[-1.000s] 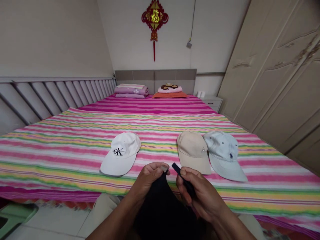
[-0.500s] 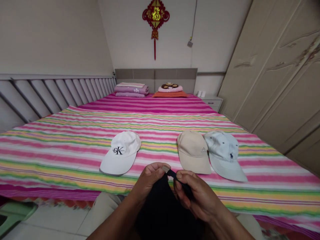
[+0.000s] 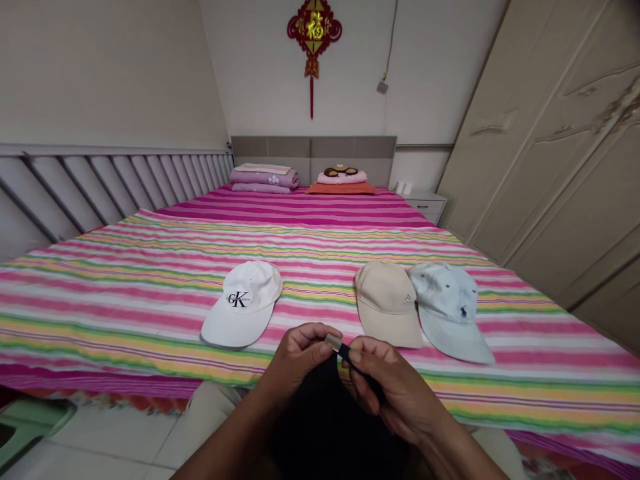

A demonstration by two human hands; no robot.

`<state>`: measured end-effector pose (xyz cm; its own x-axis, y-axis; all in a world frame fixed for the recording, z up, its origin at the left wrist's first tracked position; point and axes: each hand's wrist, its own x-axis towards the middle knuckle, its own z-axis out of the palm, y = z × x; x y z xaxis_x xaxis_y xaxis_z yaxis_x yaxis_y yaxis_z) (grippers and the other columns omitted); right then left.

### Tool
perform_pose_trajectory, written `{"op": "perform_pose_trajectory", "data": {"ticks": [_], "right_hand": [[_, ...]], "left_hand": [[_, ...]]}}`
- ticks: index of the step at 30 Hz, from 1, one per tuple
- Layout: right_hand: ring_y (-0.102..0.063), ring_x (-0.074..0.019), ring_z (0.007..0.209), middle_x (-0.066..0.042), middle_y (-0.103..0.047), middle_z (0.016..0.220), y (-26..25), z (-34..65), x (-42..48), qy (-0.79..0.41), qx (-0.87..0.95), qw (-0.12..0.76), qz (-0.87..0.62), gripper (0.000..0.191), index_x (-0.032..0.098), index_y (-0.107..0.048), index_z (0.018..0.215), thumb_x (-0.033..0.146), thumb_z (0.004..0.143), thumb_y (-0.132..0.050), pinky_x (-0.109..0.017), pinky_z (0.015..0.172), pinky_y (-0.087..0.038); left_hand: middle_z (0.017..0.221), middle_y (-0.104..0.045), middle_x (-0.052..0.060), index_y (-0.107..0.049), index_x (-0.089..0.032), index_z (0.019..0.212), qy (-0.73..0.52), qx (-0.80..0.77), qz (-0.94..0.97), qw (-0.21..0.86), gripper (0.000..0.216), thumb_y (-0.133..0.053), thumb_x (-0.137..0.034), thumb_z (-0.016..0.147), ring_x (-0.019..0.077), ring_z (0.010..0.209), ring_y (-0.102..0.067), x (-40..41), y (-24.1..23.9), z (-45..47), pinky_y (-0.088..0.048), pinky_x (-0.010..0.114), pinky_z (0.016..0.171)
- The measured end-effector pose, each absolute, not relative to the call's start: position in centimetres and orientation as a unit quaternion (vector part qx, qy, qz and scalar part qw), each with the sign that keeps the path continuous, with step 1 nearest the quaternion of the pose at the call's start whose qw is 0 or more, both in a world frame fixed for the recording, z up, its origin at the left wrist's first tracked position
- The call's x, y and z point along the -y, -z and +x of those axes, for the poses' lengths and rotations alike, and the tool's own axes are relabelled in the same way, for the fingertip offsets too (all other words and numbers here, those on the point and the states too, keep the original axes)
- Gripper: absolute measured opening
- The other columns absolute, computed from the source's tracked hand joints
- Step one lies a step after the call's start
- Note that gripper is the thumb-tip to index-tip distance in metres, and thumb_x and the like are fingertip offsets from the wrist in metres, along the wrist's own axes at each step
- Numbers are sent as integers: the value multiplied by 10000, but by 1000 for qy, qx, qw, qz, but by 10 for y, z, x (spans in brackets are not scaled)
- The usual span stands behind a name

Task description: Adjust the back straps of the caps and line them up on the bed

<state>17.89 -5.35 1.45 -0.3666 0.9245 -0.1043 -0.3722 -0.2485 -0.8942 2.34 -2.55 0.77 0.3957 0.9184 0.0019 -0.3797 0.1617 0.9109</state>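
Observation:
A black cap [image 3: 325, 427] lies in my lap at the bottom middle, back end up. My left hand [image 3: 295, 363] pinches its small metal buckle [image 3: 333, 343]. My right hand [image 3: 390, 390] pinches the dark strap [image 3: 347, 353] right at the buckle, so the fingertips of both hands meet. On the striped bed [image 3: 150, 280] in front of me lie three caps: a white cap with a black logo [image 3: 243, 303] on the left, a beige cap [image 3: 387, 303] and a pale blue cap [image 3: 447, 307] side by side on the right.
Folded bedding [image 3: 263, 180] and pillows [image 3: 341, 183] lie at the headboard. A beige wardrobe [image 3: 560, 147] fills the right side. A nightstand [image 3: 425, 203] stands beside the bed. A green stool [image 3: 25, 433] shows at the lower left on the tiled floor.
The loose strap end that stuck up by my right thumb has moved left to the buckle. My hands have closed together. The three caps on the bed have not moved.

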Motion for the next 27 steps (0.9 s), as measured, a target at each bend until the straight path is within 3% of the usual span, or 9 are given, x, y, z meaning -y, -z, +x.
{"op": "perform_pose_trajectory", "data": {"ticks": [27], "right_hand": [[-312,-13,274,70,-475,375,-15,179,52,-709,421,429,-369,280,139,-522,578,359,672,-669,-163,309,-148]], "left_hand": [[759,-493,1,-639,-168,825,-464,-195,560,658,184,-676,-231,656,89,660,-462,25,-1,26,-361,207,608]]}}
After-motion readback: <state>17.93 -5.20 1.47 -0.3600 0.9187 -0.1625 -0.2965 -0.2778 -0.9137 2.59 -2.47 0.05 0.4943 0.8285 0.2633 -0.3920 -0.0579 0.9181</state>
